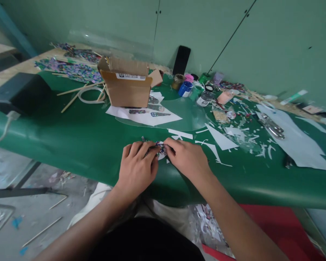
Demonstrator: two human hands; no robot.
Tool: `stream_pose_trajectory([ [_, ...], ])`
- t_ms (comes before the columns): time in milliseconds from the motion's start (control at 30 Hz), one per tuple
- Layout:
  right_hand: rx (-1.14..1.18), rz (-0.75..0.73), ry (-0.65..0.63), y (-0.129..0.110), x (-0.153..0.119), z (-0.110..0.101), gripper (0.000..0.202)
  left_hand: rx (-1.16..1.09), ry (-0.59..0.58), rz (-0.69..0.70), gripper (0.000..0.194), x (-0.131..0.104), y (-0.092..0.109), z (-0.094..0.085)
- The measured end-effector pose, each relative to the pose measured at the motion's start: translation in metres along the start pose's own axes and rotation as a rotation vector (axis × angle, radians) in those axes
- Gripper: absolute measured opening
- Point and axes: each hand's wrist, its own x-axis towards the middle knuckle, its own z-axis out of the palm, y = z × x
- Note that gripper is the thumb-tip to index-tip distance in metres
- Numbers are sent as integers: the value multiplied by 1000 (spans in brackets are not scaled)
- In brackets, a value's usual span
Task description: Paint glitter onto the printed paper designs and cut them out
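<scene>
Near the front edge of the green table covering [92, 137], both hands meet over a small patterned cut-out [161, 148] with dark, purple and white bits. My left hand [138, 163] is bent over its left side, fingers closed and fingertips against it. From the right, my right hand [188, 156] pinches the same piece between thumb and forefinger. Fingers cover most of the piece, so its full outline is hidden. Just beyond the hands lie white paper strips [180, 134]. Further back, a white sheet [168, 117] carries several dark patterned cut-outs [159, 114].
A cardboard box [130, 88] stands behind the sheet, with paint jars [185, 88] and an upright phone [181, 61] beyond. Scissors [271, 125] lie on white paper [301, 145] at right, near scattered scraps [241, 134]. At left are a dark box-shaped device [19, 92] and wooden sticks [74, 98].
</scene>
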Motion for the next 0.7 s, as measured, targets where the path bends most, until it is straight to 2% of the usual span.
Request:
stream_pose_trajectory([
  [700, -101, -23, -20, -6, -1, -3, 19, 12, 15, -7, 25, 0, 1, 0],
])
